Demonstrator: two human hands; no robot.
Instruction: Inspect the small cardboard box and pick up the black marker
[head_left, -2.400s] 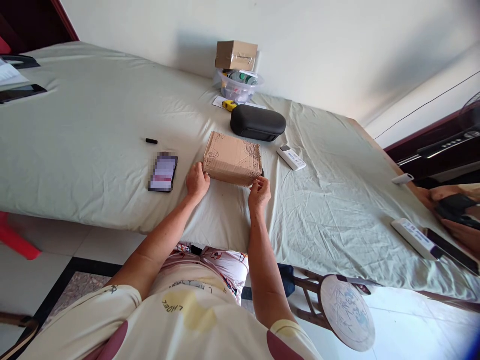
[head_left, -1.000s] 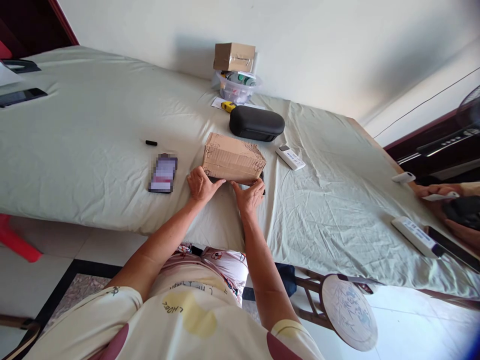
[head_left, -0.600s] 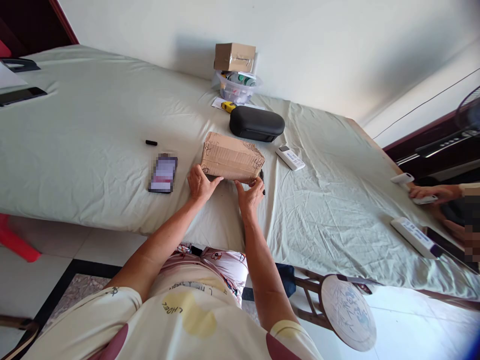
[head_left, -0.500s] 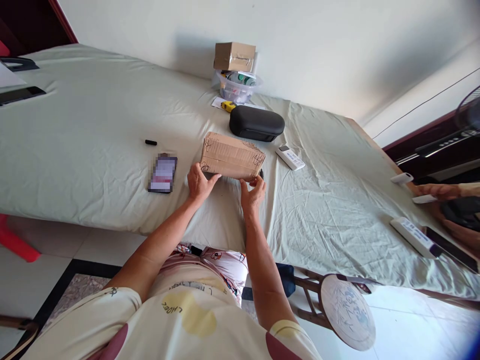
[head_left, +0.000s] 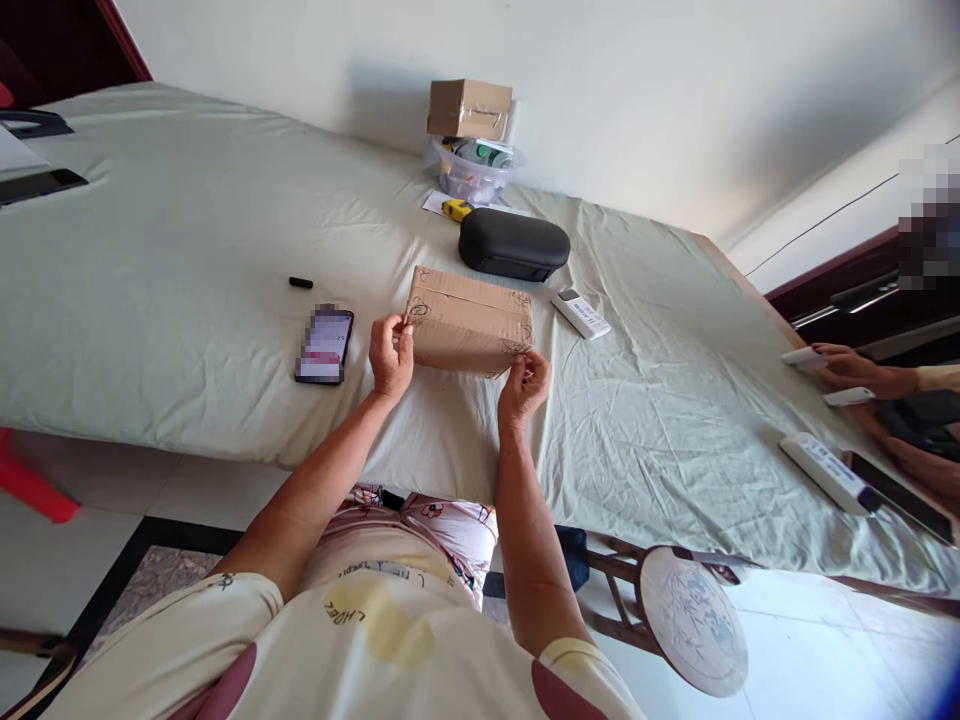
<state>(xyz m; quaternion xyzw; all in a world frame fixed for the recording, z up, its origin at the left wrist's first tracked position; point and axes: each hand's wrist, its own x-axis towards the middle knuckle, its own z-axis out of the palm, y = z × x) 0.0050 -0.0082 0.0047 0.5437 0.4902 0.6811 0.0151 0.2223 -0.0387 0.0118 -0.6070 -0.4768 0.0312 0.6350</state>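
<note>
Head view. Pale green sheet over a bed (head_left: 187, 260), white wall behind.

Cardboard box (head_left: 469, 322): lies on the sheet near the near edge, centre of the scene. Closed, taped, pen scribbles at its corners. Contents not visible.

Left hand (head_left: 391, 355): thumb and fingers closed on the box's near left corner.
Right hand (head_left: 525, 380): fingertips pinched on the near right corner. The two hands are apart, one at each end of the box.

Other containers:
- Clear plastic tub (head_left: 472, 175) at the far edge against the wall; holds several small bottles, labels too small to read.
- Small brown carton (head_left: 469, 108) sits on top of the tub, closed.
- Black hard case (head_left: 514, 245) just beyond the cardboard box, shut.

Loose items: phone (head_left: 325, 345) left of the left hand, screen lit; small black cap-like piece (head_left: 301, 283) further left and beyond it; white remote (head_left: 581, 314) right of the box; yellow tape measure (head_left: 456, 209) near the tub.

Far right: another person's hand (head_left: 855, 370) on the bed's edge, a long white remote (head_left: 823, 472) near it. Round stool (head_left: 694, 620) stands on the floor to the near right.
</note>
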